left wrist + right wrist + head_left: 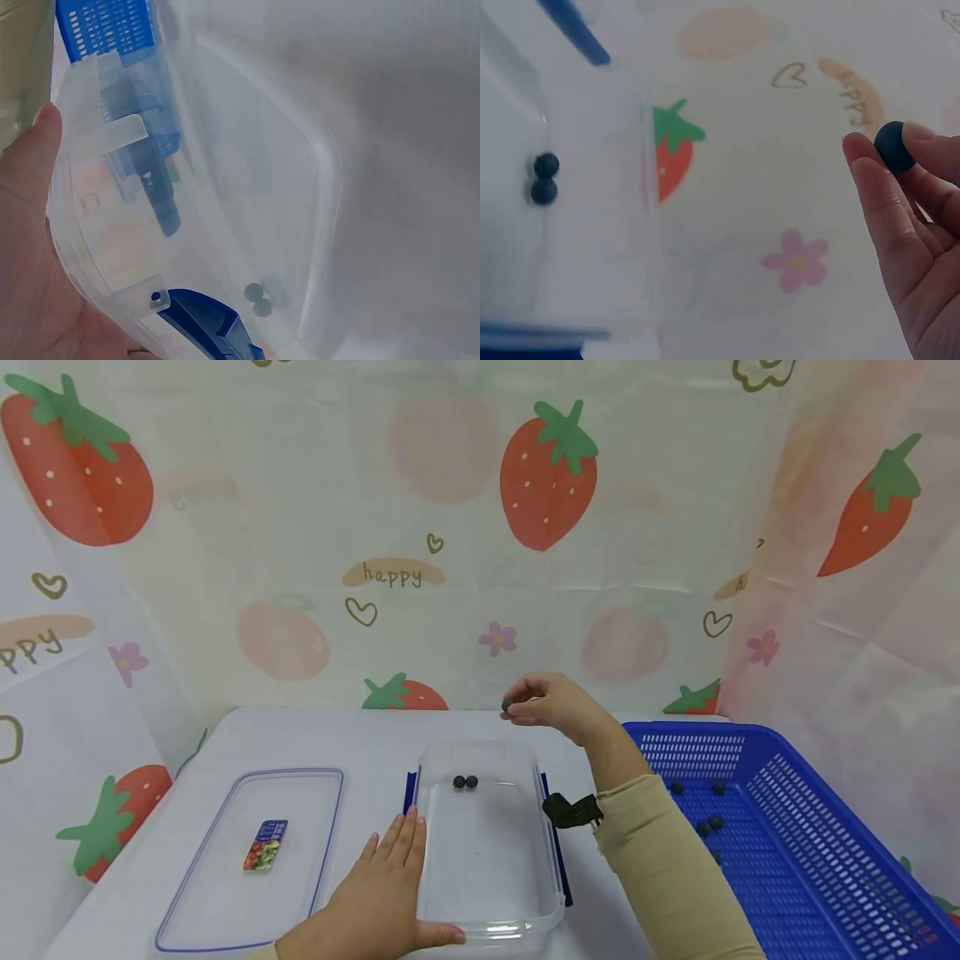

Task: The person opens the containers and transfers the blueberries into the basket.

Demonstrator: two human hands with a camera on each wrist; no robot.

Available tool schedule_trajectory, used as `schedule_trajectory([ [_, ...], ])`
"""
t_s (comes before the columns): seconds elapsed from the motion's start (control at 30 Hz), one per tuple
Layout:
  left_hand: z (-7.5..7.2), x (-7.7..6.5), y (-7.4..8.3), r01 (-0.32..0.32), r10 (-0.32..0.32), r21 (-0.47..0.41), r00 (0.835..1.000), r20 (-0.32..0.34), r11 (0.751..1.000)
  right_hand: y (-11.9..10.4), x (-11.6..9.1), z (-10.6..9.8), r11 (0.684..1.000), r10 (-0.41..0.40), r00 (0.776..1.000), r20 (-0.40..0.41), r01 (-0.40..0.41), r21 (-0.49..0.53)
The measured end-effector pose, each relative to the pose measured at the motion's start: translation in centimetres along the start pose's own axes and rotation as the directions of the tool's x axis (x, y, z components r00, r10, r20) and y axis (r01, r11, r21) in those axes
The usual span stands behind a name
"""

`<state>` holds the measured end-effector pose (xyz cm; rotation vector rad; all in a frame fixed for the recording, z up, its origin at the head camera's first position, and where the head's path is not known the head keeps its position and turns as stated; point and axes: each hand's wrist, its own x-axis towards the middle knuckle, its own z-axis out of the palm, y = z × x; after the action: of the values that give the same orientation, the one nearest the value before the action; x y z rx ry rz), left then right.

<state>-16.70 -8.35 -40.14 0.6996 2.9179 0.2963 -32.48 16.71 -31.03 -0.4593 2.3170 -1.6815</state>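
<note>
My right hand [551,703] is raised above the far end of a clear plastic container [480,868]. It pinches a dark blueberry [894,147] between thumb and fingertips, as the right wrist view shows. Two more blueberries [465,782] sit side by side inside the container near its far end. Along the container's left rim lies my left hand [382,885], fingers straight and thumb reaching across the near left corner. In the left wrist view the left thumb [37,150] rests by the clear wall, next to a blue side latch [210,322].
A clear lid with a blue rim [339,802] and a fruit label [266,845] lies left of the container. On the right stands a blue perforated basket [817,877] holding several blueberries [709,825]. A strawberry-print curtain [480,635] hangs behind the white table.
</note>
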Motion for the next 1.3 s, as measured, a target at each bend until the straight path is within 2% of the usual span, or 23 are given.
schedule_trajectory([
  [0.17, 0.1, 0.0, -0.1, -0.009, 0.009, -0.005, 1.0, -0.007, 1.0, 0.1, -1.5, -3.2, 0.999, -0.053, 0.998, -0.026, 0.053, -0.013],
  [0.37, 0.1, -0.1, -0.2, -0.015, 0.015, -0.018, 1.0, -0.015, 1.0, 0.7, -3.6, -6.8, 0.997, -0.045, 0.993, -0.109, 0.037, -0.075],
  [0.73, 0.1, 0.0, -0.2, -0.012, 0.012, -0.012, 1.0, -0.01, 1.0, 2.4, -8.0, -12.4, 0.998, -0.041, 0.982, -0.184, 0.031, -0.058],
  [0.9, 0.2, 0.0, -0.2, -0.014, 0.013, -0.014, 1.0, -0.014, 1.0, 4.0, -10.1, -14.9, 0.999, -0.03, 0.979, -0.203, 0.023, -0.033],
  [1.13, 0.1, -0.1, -0.2, -0.012, 0.011, -0.02, 1.0, -0.007, 1.0, 7.4, -13.5, -18.2, 0.998, -0.028, 0.97, -0.24, 0.04, 0.044],
  [1.3, 0.1, -0.1, -0.2, -0.013, 0.013, -0.007, 1.0, -0.016, 1.0, 9.6, -15.6, -19.9, 0.998, 0.041, 0.964, -0.263, -0.05, -0.029],
])
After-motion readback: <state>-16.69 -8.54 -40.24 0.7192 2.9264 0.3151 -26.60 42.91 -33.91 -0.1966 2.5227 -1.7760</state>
